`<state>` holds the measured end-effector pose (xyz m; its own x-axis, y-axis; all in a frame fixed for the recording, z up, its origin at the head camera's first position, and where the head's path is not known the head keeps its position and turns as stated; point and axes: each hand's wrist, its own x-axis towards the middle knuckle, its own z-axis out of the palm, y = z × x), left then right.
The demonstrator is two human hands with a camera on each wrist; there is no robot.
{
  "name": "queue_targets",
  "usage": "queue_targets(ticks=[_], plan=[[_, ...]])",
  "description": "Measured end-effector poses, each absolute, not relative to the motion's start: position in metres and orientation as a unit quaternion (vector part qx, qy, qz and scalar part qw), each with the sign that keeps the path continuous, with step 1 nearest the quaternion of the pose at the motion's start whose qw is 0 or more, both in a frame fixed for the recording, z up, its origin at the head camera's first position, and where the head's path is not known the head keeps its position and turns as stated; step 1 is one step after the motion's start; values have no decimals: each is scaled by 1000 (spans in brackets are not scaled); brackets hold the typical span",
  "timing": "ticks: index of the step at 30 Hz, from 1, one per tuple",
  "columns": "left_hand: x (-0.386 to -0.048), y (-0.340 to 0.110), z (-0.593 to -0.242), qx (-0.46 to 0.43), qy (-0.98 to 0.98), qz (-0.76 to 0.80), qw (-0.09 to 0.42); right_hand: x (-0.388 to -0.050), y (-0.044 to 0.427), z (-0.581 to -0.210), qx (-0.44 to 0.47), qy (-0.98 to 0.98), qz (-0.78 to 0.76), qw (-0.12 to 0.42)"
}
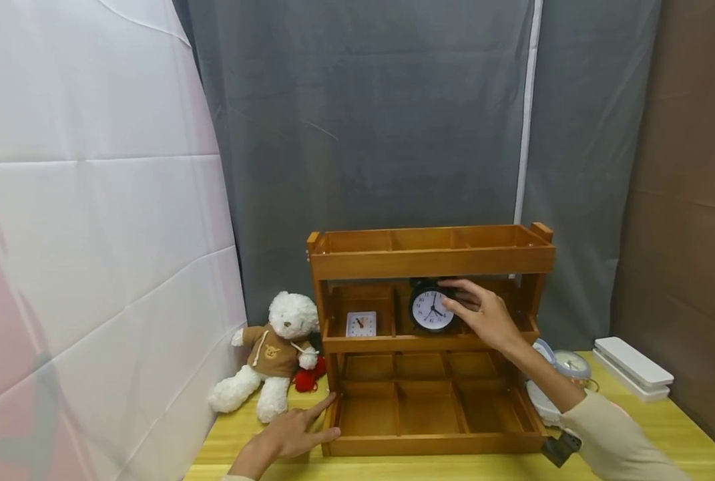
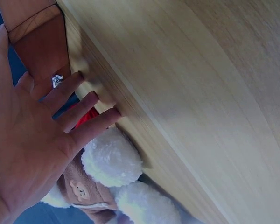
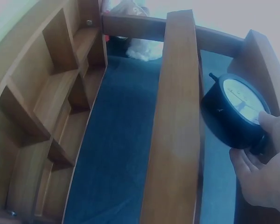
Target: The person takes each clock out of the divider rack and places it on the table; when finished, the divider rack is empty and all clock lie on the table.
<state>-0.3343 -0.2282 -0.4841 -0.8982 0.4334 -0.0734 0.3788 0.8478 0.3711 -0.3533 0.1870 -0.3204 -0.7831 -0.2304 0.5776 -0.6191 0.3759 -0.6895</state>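
Observation:
My right hand (image 1: pixel 486 319) pinches a round black alarm clock (image 1: pixel 432 309) at its right side, thumb in front and fingers behind. The clock has a white dial and stands at the middle compartment of the shelf's middle tier; the right wrist view shows its black case (image 3: pixel 233 116). Whether its base touches the tier is unclear. My left hand (image 1: pixel 291 431) is spread at the lower left corner of the wooden shelf (image 1: pixel 435 446), fingertips against its side. A small white square clock (image 1: pixel 361 324) sits in the left compartment of the middle tier.
A white teddy bear (image 1: pixel 276 354) in a brown hoodie leans left of the shelf, beside a red fuzzy thing (image 1: pixel 306 378). On the right are a round clock (image 1: pixel 572 365), partly hidden pale items and a white flat object (image 1: pixel 633 364). The shelf's top tier (image 1: pixel 423 238) overhangs the black clock.

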Motion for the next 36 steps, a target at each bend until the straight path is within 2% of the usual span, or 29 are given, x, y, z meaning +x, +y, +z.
queue_targets(ticks=[16, 25, 36], plan=[[-334, -230, -485, 213, 958, 174, 75, -308, 234, -329, 238, -827, 455, 230], [-335, -228, -485, 225, 957, 170, 68, -276, 280, -341, 180, -862, 430, 200], [-335, -227, -484, 221, 956, 174, 79, -256, 335, -370, 135, -887, 406, 172]])
